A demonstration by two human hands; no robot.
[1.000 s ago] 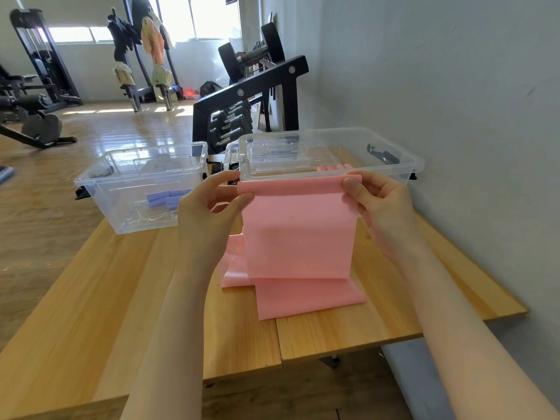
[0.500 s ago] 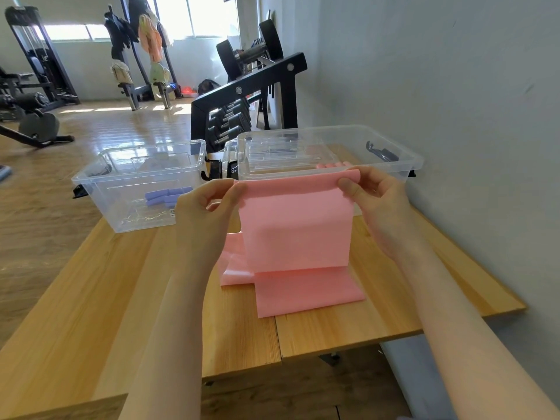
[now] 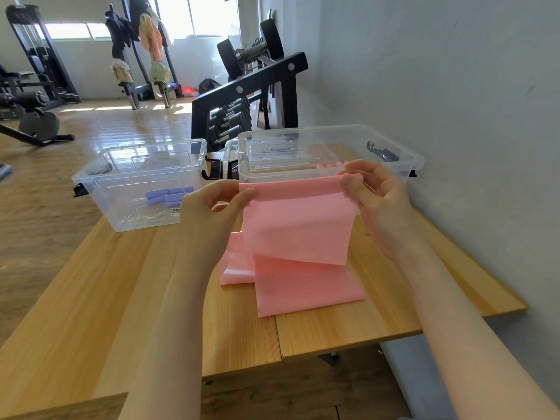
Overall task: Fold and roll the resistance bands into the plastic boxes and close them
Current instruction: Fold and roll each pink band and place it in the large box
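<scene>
A pink resistance band (image 3: 298,225) hangs folded over between my hands above the wooden table (image 3: 91,298); its lower part lies flat on the tabletop. My left hand (image 3: 212,213) pinches the band's top left corner. At the top right corner my right hand (image 3: 378,201) pinches it. Just behind the band stands a clear plastic box (image 3: 330,147) with pink rolls inside near its front wall. A second clear box (image 3: 142,183) at the left holds several rolled purple bands (image 3: 168,195).
A grey wall runs along the table's right side. Behind the boxes stands a black dumbbell rack (image 3: 242,98). Gym machines fill the room at the back left. The table's near edge ends short on the right, with floor below.
The band's raised fold has lifted slightly and its hanging lower edge now sits higher above the table. Both hands keep their pinch on the top corners.
</scene>
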